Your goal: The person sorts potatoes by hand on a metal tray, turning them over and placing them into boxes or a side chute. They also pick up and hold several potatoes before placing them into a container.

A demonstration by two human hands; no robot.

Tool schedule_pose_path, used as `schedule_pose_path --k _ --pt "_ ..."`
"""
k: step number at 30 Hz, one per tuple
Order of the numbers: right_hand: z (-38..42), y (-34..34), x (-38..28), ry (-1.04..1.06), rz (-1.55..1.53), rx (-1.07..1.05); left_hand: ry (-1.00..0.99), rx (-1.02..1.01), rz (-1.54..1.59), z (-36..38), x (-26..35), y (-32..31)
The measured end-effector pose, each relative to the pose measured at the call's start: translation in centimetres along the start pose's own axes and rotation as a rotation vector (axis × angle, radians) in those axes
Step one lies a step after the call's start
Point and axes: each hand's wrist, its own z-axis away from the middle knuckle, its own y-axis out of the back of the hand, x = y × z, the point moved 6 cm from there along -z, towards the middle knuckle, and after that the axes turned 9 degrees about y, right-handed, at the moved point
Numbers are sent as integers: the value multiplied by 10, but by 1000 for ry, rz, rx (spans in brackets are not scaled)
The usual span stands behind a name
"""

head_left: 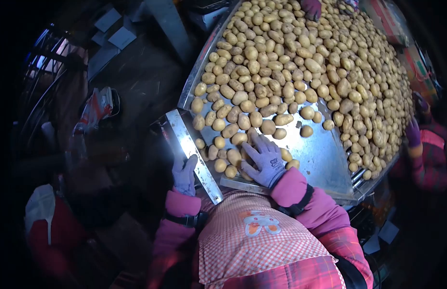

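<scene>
Many potatoes cover a metal table before me. My right hand, in a light purple glove, lies with its fingers spread over potatoes at the near end. Some potatoes sit beside and under its fingertips. At the left, my left hand, also gloved, rests against the outer side of a narrow metal chute edge. Its thumb is apart from the other fingers, which are partly hidden in shadow. A few potatoes lie between the chute edge and my right hand.
A co-worker's gloved hand reaches into the potatoes at the top. Another co-worker's purple gloves are at the right edge of the table. A red and white bag lies at the left, with pale boxes above it.
</scene>
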Motion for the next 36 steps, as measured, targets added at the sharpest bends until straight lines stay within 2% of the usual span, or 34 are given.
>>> schedule_pose_path --k 2,3,4,5,7,8,10,11,13,15,17,19,20,21,23,25,27,29,30,31,32,35,36 --pt "-21 3 18 83 -295 30 -3 40 -4 9 10 1" --pt "-43 6 47 22 -310 -2 3 70 -15 14 10 5" --pt "-65 33 64 190 -151 290 53 77 -122 16 4 17" --pt "-84 39 96 -2 -93 145 62 105 -113 19 -1 27" --pt "-102 24 156 -40 289 189 -4 186 -26 24 -9 45" --pt "-101 6 158 -26 276 173 -33 214 -59 24 -17 55" --pt "-103 -17 159 -63 468 142 13 258 3 31 -27 70" --pt "-101 -20 148 -57 191 143 51 276 61 33 -30 72" --pt "-94 -19 114 -27 26 70 43 308 29 32 -32 73" --pt "-81 -27 85 112 72 20 54 255 -35 25 -38 73" --pt "-75 -29 56 205 0 -39 27 260 -30 19 -36 65" --pt "-75 -30 35 242 -218 -184 94 259 -19 17 -35 59" --pt "-73 -36 32 339 -219 -187 91 262 -15 16 -34 58" --pt "-85 -35 41 348 -221 -187 87 289 35 16 -34 60" --pt "-144 -23 69 201 -478 -146 80 338 90 17 -39 67" --pt "-212 -4 98 183 -152 -67 34 357 165 18 -50 78" --pt "-263 -27 142 150 126 -35 58 401 180 23 -46 72" --pt "-271 -56 150 102 348 -198 88 446 189 31 -53 77" --pt "-265 -72 147 152 416 -283 44 446 99 29 -59 82" --pt "-256 -80 138 187 335 -263 6 441 9 29 -62 84" --pt "-248 -84 128 245 275 -314 73 452 93 34 -50 70" --pt "-204 -88 87 365 191 -391 85 404 64 27 -53 65" --pt "-189 -81 72 406 163 -324 53 383 69 24 -51 61"
